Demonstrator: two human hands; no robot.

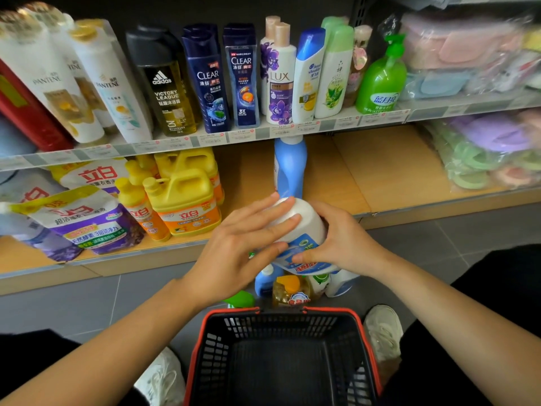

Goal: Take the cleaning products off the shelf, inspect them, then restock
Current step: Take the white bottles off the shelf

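I hold a white bottle with a blue label (304, 230) tilted, its base pointing up toward the shelf, between both hands in front of the lower shelf. My left hand (240, 244) lies against its left side with straight fingers across the base. My right hand (339, 241) grips its right side, thumb on the label. A tall blue bottle (289, 165) stands on the wooden lower shelf (380, 171) just behind. Several bottles (292, 288) stand on the floor below my hands.
A black basket with a red rim (281, 356) sits on the grey floor between my shoes. Yellow detergent jugs (184, 200) and refill pouches (85, 218) fill the lower shelf's left. Shampoo bottles (243, 74) line the upper shelf. Bagged cloth goods (483, 148) are at right.
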